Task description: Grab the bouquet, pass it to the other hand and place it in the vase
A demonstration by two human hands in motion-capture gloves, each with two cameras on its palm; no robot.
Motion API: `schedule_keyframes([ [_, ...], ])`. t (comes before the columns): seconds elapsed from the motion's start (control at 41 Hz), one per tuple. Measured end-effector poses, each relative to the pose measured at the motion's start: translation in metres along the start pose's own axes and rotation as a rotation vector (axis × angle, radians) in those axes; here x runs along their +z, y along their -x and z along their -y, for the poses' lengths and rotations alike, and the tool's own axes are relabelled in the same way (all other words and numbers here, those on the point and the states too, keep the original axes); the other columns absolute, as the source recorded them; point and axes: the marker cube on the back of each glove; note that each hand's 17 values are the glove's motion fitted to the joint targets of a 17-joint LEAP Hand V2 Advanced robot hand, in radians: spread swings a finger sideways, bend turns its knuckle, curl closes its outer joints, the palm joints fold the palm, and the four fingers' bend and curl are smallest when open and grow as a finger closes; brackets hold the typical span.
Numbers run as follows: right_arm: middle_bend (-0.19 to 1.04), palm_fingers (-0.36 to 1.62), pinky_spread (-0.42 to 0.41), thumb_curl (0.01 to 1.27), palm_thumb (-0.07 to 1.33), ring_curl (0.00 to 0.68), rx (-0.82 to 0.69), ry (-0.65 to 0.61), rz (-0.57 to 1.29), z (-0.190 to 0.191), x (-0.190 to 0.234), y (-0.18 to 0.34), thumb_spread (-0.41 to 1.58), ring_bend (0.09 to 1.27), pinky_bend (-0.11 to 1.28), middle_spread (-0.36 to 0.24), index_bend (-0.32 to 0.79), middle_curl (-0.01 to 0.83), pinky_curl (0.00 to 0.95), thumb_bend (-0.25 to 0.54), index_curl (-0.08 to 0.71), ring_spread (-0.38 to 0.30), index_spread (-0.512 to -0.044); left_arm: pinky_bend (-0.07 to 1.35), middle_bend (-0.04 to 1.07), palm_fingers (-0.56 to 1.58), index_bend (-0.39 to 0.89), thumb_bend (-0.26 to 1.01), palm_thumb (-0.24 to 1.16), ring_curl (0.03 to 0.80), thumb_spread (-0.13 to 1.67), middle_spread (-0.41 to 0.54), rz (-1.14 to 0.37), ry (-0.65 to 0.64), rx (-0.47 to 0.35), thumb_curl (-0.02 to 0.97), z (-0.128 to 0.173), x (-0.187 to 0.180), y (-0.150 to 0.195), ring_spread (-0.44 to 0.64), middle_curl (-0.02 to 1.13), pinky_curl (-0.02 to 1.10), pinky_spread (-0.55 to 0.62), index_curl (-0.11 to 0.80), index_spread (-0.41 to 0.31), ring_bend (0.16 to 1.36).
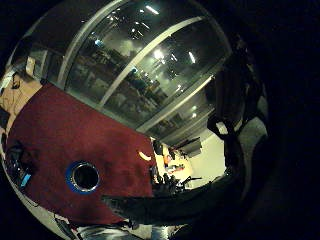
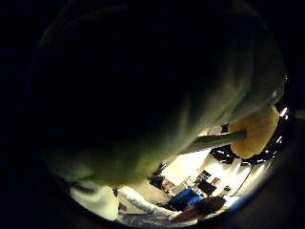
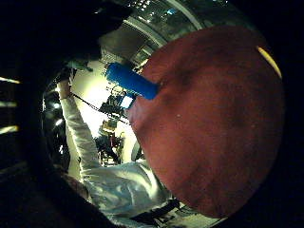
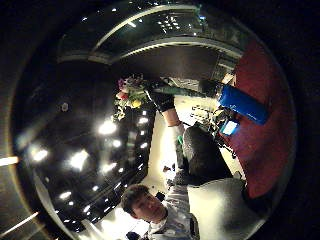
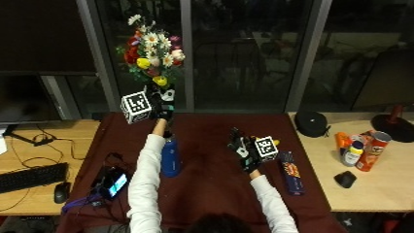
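My left hand (image 5: 159,104) is raised high above the table's far edge and grips the stems of the bouquet (image 5: 150,47), a bunch of white, red and yellow flowers with green leaves, held upright. The blue vase (image 5: 170,157) stands on the maroon cloth (image 5: 207,141) below that arm. My right hand (image 5: 243,147) hovers over the cloth with fingers spread, holding nothing, to the right of the vase. The left palm views show the vase mouth (image 1: 84,176) from above and a yellow flower (image 2: 255,131) close by. From the right palm, the bouquet (image 4: 129,95) and vase (image 4: 244,104) are visible.
A dark snack tube (image 5: 291,177) lies on the cloth right of my right hand. A phone with cables (image 5: 113,182) sits at the cloth's left edge. Keyboard (image 5: 29,177) and mouse (image 5: 61,191) lie far left; a black cap (image 5: 314,121) and several containers (image 5: 362,150) stand right.
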Motion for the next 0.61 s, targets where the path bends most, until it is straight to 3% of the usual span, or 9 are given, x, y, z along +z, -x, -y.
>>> schedule_keyframes([
  [0.195,0.19,0.25,0.261,0.43,0.56,0.297,0.018,-0.015,-0.038,0.0,-0.006,-0.005,1.01,0.44,0.63,-0.118,0.13,0.339,0.345,-0.027,0.246,0.022,-0.417,0.63,0.74,1.34,0.23,-0.03,0.9,0.476,0.27,-0.351,0.005,-0.034,-0.012,0.788,0.014,0.007,0.018,-0.39,0.57,0.45,-0.4,0.564,-0.344,0.77],
  [0.317,0.19,0.25,0.261,0.43,0.56,0.296,-0.121,-0.009,-0.158,0.005,-0.018,-0.01,1.01,0.44,0.61,-0.105,0.13,0.338,0.341,-0.028,0.241,0.019,-0.418,0.63,0.74,1.34,0.22,-0.03,0.9,0.476,0.27,-0.351,0.0,-0.032,-0.014,0.797,0.017,0.012,0.032,-0.38,0.57,0.45,-0.41,0.575,-0.343,0.76],
  [0.415,0.19,0.26,0.261,0.43,0.56,0.295,-0.013,-0.019,-0.037,-0.004,-0.015,-0.007,1.01,0.43,0.61,-0.101,0.13,0.336,0.34,-0.027,0.237,0.017,-0.418,0.63,0.74,1.34,0.21,-0.03,0.9,0.476,0.27,-0.351,0.003,-0.02,-0.033,0.8,0.014,0.012,0.038,-0.38,0.57,0.45,-0.4,0.581,-0.342,0.75],
  [0.61,0.19,0.27,0.26,0.42,0.57,0.298,0.028,-0.034,-0.031,-0.007,-0.021,-0.02,1.01,0.44,0.59,-0.097,0.13,0.333,0.335,-0.026,0.232,0.01,-0.412,0.62,0.73,1.33,0.19,-0.03,0.9,0.475,0.28,-0.35,0.014,-0.034,-0.039,0.81,0.021,0.01,0.055,-0.38,0.57,0.44,-0.4,0.592,-0.334,0.74],
])
